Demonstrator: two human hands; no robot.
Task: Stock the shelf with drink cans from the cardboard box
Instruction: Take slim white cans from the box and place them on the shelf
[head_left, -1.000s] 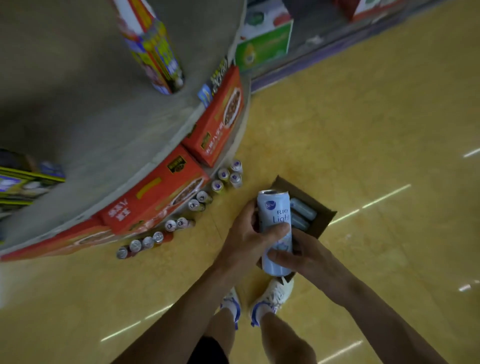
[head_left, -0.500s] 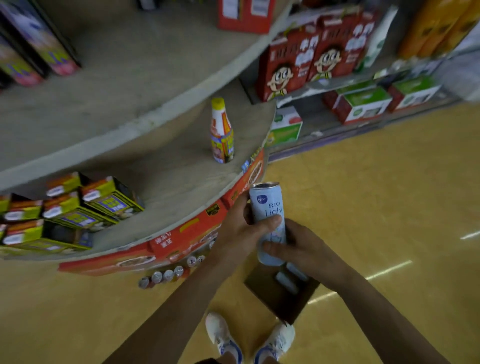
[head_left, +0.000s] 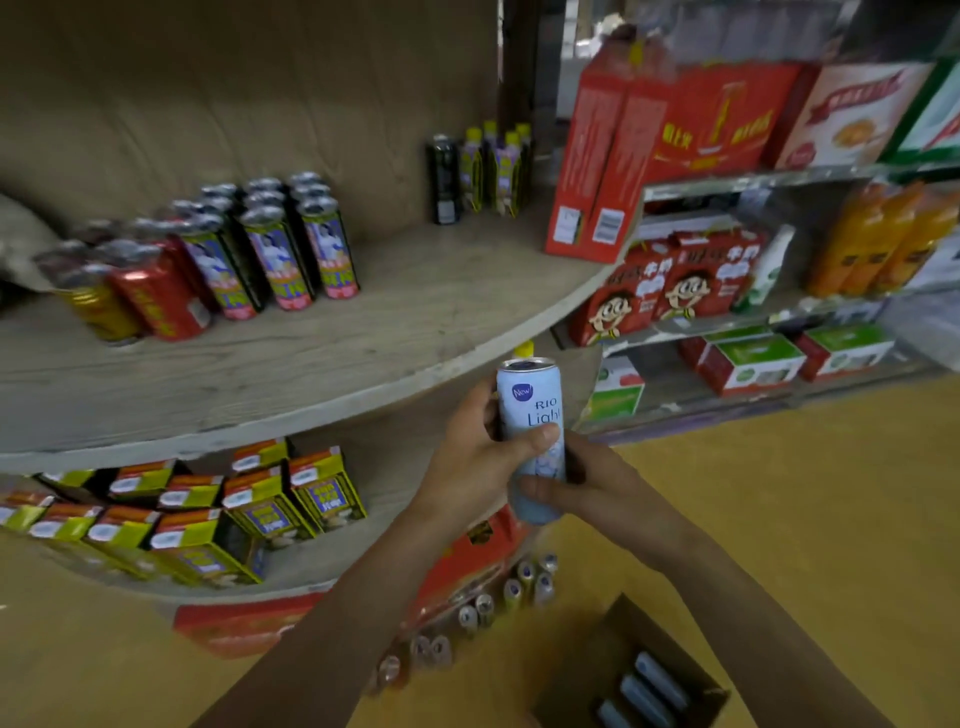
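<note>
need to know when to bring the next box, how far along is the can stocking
Done: a row of pale cans stands along the red base. In hand: left hand and right hand grip one pale blue can upright before the wooden shelf, not yet placed. Left: at least three cans lie in the cardboard box.

A yellow floor (head_left: 779, 493) (smooth, faintly glossy) runs under a metal rack (head_left: 779, 176), beside a brown board wall (head_left: 208, 78).

Your left hand (head_left: 475, 462): bare
Your right hand (head_left: 602, 488): bare
Your left forearm (head_left: 337, 623): bare
Your right forearm (head_left: 753, 618): bare
</note>
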